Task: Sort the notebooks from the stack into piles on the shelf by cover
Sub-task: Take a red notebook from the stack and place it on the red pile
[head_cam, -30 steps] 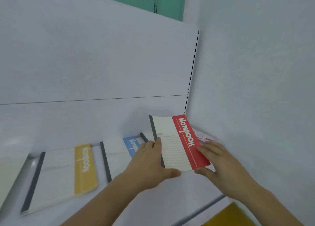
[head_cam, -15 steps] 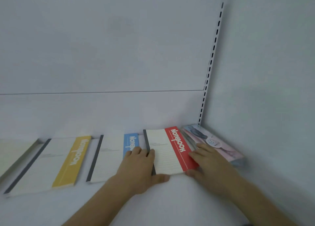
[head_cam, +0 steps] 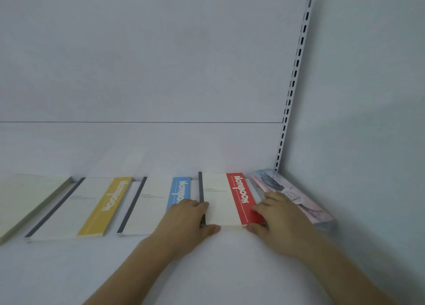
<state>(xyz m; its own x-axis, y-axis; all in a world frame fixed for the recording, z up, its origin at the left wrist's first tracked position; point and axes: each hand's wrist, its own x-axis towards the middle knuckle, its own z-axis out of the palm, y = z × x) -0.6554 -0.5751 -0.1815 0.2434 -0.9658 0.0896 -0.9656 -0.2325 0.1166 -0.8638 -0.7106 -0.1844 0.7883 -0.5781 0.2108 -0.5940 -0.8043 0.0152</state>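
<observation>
The red notebook (head_cam: 226, 199) lies flat on the white shelf (head_cam: 207, 270), its cover cream with faint ruled lines, a dark grey spine strip along its left edge and a red band on the right bearing the word "NOTEBOOK" in white. It sits toward the right end of the row, with a paler edge of another item showing just under its right side. The left hand (head_cam: 184, 222) holds its near left corner, fingers curled over the spine strip and thumb laid along the front edge. The right hand (head_cam: 278, 222) holds the near right corner, fingers resting on the red band and thumb at the front edge. Just left of it lies the blue notebook (head_cam: 161, 203), of the same design with a blue band, partly covered by the left hand. Further left lies the yellow notebook (head_cam: 85, 208), and beyond it a pale olive-edged notebook (head_cam: 25, 201) cut off by the frame. To the right, in the shelf corner, sits a stack of marbled pink-and-grey notebooks (head_cam: 308, 203), touching the side wall (head_cam: 368, 120). A slotted upright (head_cam: 294, 81) runs up the corner.
</observation>
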